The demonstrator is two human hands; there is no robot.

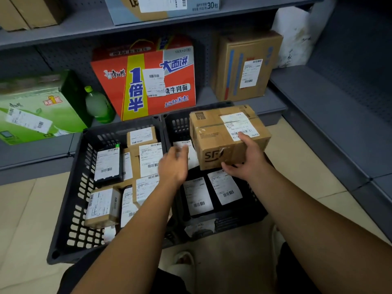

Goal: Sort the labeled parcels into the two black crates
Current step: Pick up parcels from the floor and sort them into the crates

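Note:
Two black crates stand side by side on the floor: the left crate (72, 213) holds several labeled parcels, and the right crate (239, 219) holds flat black parcels with white labels (212, 192). My right hand (246, 158) grips a brown SF cardboard box (224, 134) by its near right corner, holding it above the right crate. My left hand (172, 162), blurred, hovers with relaxed fingers over the divide between the crates, just left of the box and not touching it.
Grey shelving runs behind and to the right. On the low shelf stand a red noodle carton (146, 81), a brown labeled box (246, 66), a green carton (31, 109) and a green bottle (97, 105). Tiled floor lies on either side of the crates.

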